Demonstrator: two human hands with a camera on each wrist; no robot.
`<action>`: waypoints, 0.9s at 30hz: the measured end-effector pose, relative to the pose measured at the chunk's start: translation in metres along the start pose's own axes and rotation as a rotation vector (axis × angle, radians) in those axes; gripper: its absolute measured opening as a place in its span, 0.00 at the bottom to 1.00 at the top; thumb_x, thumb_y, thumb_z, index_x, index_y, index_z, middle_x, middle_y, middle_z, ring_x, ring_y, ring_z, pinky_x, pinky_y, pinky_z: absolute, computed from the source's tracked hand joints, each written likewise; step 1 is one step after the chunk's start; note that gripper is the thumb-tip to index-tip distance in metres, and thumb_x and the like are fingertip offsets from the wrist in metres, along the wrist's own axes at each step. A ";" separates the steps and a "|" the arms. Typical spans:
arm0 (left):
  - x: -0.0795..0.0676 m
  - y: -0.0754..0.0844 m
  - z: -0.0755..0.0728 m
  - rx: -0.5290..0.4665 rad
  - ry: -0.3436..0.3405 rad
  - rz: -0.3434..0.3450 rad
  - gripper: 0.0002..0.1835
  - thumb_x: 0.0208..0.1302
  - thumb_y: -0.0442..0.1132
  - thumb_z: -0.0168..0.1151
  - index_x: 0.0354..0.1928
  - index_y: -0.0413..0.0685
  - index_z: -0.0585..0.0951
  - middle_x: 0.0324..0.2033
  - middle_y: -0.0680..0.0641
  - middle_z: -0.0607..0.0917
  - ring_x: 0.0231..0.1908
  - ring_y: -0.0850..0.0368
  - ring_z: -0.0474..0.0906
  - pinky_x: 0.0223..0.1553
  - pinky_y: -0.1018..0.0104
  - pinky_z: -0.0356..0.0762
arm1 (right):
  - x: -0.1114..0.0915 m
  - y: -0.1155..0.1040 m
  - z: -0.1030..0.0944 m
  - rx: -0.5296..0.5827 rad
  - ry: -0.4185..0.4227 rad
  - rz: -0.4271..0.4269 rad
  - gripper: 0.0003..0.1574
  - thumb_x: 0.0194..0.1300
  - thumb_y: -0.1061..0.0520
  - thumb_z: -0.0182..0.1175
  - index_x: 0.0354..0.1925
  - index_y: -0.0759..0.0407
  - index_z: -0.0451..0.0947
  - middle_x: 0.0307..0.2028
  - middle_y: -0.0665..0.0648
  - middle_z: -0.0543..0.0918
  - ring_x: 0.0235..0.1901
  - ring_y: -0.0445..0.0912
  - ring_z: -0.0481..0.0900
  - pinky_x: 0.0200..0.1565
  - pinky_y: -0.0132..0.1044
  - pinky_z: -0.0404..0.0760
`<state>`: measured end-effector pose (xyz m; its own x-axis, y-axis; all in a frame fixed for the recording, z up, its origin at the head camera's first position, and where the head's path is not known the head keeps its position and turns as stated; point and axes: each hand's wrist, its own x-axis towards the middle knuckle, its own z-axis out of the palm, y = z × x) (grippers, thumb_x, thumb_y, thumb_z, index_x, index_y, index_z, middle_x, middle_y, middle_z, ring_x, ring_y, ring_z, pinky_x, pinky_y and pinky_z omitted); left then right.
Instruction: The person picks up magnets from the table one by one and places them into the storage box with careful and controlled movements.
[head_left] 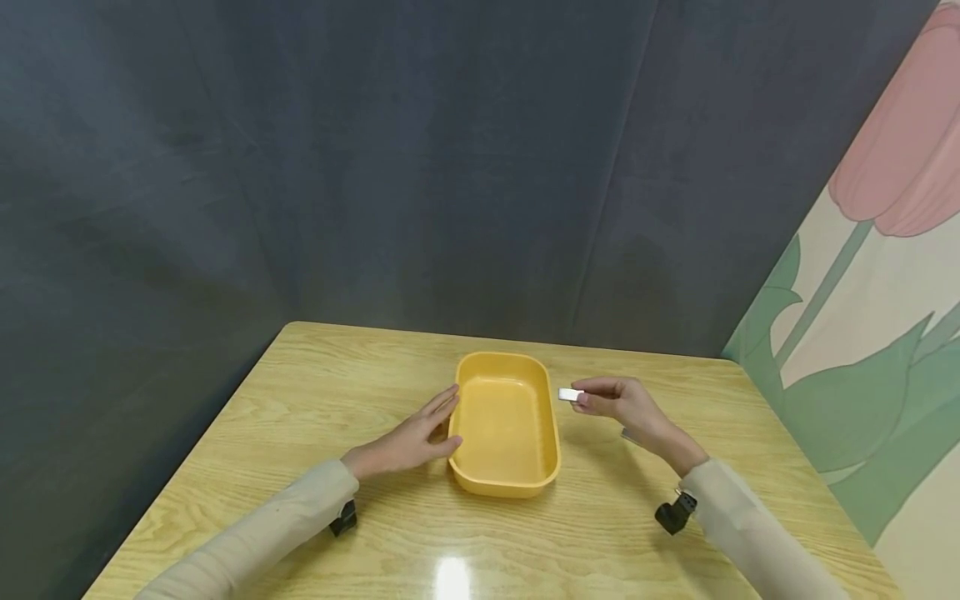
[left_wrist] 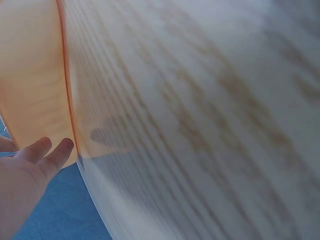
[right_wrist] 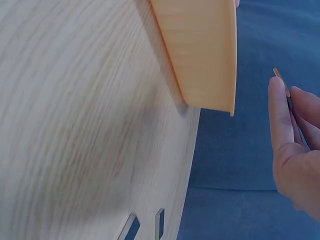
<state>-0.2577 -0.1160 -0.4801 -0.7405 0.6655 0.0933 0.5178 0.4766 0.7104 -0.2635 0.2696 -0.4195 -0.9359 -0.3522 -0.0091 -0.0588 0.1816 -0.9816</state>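
A yellow rectangular bin [head_left: 504, 482] stands on the table, with nothing in it. At its left side, my left hand [head_left: 408, 442] rests its fairly straight fingers and thumb on the rim; the left wrist view shows fingertips [left_wrist: 66, 145] against the outer wall. To the right of the bin, my right hand [head_left: 618, 408] pinches a small white flat piece [head_left: 567, 394] between thumb and fingers. This piece is raised above the table, just outside the right rim. The right wrist view shows the thin piece [right_wrist: 281, 80] edge-on, its lower part hidden by fingers.
Two small flat rectangular pieces, one nearer [right_wrist: 130, 227] and one farther [right_wrist: 160, 222], lie on the wood-grain table [head_left: 360, 367] by my right hand. A dark curtain [head_left: 420, 167] hangs behind the table. A wall with painted tulips [head_left: 900, 167] borders the right side.
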 end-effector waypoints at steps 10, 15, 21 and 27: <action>0.000 0.002 0.000 0.005 0.000 0.000 0.43 0.74 0.51 0.55 0.78 0.37 0.46 0.78 0.47 0.39 0.75 0.46 0.43 0.69 0.47 0.56 | 0.011 -0.005 0.014 0.035 0.000 -0.019 0.24 0.68 0.69 0.60 0.58 0.82 0.71 0.51 0.71 0.81 0.45 0.46 0.85 0.54 0.47 0.78; 0.000 0.002 0.000 0.008 -0.007 -0.008 0.43 0.74 0.51 0.55 0.78 0.39 0.45 0.78 0.48 0.39 0.75 0.49 0.42 0.69 0.50 0.55 | 0.016 -0.005 0.020 0.073 -0.005 -0.015 0.22 0.68 0.71 0.58 0.58 0.83 0.71 0.52 0.71 0.80 0.45 0.47 0.85 0.53 0.45 0.79; 0.000 0.003 -0.001 0.003 -0.003 -0.007 0.43 0.75 0.51 0.55 0.78 0.40 0.45 0.78 0.48 0.39 0.75 0.51 0.42 0.69 0.51 0.56 | 0.020 -0.007 0.023 0.046 -0.032 -0.027 0.22 0.68 0.70 0.59 0.58 0.81 0.72 0.49 0.69 0.81 0.43 0.46 0.85 0.50 0.40 0.82; 0.000 0.003 0.000 0.003 -0.005 -0.003 0.44 0.74 0.54 0.54 0.78 0.40 0.45 0.78 0.49 0.38 0.75 0.51 0.41 0.69 0.51 0.57 | 0.022 -0.008 0.026 0.052 -0.071 -0.001 0.23 0.69 0.70 0.57 0.59 0.82 0.71 0.52 0.74 0.78 0.43 0.44 0.84 0.51 0.41 0.81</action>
<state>-0.2568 -0.1148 -0.4781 -0.7401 0.6667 0.0877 0.5167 0.4803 0.7087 -0.2750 0.2364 -0.4171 -0.9087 -0.4169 -0.0194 -0.0403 0.1337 -0.9902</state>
